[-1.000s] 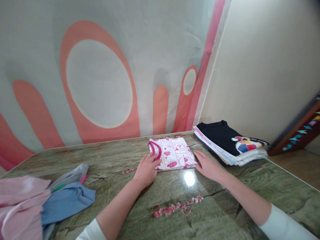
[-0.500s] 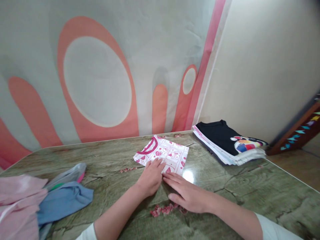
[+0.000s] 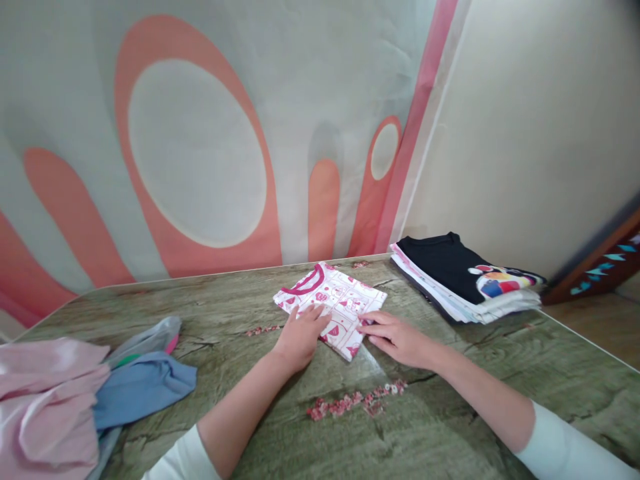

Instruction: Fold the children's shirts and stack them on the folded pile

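Clock reference: centred on the printed top, 12 toward the wall.
Printed top: white with pink figures (image 3: 347, 299), folded into a flat packet and lying turned askew on the wood-patterned bench (image 3: 260, 433), toward its far edge; a corner points to 5 o'clock.
Neckline: dark pink trim (image 3: 305, 285), at 10 o'clock.
Left hand: (image 3: 300, 339) at 7 o'clock, palm down, fingers extended and slightly spread, fingertips resting on the cloth.
Right hand: (image 3: 400, 339) at 4 o'clock, fingers extended, fingertips touching the edge of the top; whether thumb and fingers pinch the cloth cannot be told.
Sleeves: white (image 3: 565, 440), ending below both elbows.
Stack of folded clothes: (image 3: 467, 313) toward 3 o'clock, apart from the top; a black shirt (image 3: 435, 267) with a multicoloured print lies uppermost, paler layers beneath.
Loose clothes: between 8 and 9 o'clock, well apart; pink garment (image 3: 53, 393), blue garment (image 3: 145, 390) and grey garment (image 3: 147, 339), rumpled and overlapping.
Blossom pattern: red-pink (image 3: 350, 402), on the bench surface at 6 o'clock.
Wall: grey with coral shapes (image 3: 290, 100), at 12 o'clock.
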Tool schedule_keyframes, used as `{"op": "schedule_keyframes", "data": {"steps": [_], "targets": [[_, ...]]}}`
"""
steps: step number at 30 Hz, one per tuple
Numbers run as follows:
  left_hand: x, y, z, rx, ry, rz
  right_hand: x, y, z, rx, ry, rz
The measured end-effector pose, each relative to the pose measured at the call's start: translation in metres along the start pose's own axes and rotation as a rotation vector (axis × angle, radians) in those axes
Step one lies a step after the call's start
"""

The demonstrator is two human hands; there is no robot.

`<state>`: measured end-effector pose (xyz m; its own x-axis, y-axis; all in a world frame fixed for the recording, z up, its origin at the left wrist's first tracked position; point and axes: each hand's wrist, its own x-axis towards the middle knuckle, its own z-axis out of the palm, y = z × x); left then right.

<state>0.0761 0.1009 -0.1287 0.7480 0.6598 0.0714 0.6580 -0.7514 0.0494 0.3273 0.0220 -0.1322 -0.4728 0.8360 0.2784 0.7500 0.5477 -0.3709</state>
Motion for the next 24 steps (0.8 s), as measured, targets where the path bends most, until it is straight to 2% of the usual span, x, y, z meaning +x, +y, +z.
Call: {"op": "schedule_keyframes", "data": {"steps": [4,6,9,11,14,17,24], "targets": [[0.001,-0.018,-0.009,0.070,0.034,-0.071,0.003,-0.043,0.006,0.050,-0.060,-0.080],[0.000,-0.023,-0.011,0.090,0.036,-0.114,0.006,-0.055,0.008,0.125,-0.057,-0.140],[-0.001,-0.021,-0.009,0.069,0.038,-0.159,0.009,-0.048,0.010,0.161,0.089,-0.136],[-0.002,-0.012,-0.006,0.029,0.046,-0.137,0.011,-0.036,0.011,0.126,0.161,-0.095],[-0.003,0.004,-0.003,-0.043,0.050,-0.005,0.011,-0.022,0.014,0.076,0.105,-0.103],[-0.004,0.012,-0.002,-0.097,-0.001,0.117,0.010,-0.020,0.016,0.063,0.056,-0.148],[-0.007,0.003,-0.005,-0.096,-0.071,0.181,0.009,-0.024,0.015,0.080,0.117,-0.098]]}}
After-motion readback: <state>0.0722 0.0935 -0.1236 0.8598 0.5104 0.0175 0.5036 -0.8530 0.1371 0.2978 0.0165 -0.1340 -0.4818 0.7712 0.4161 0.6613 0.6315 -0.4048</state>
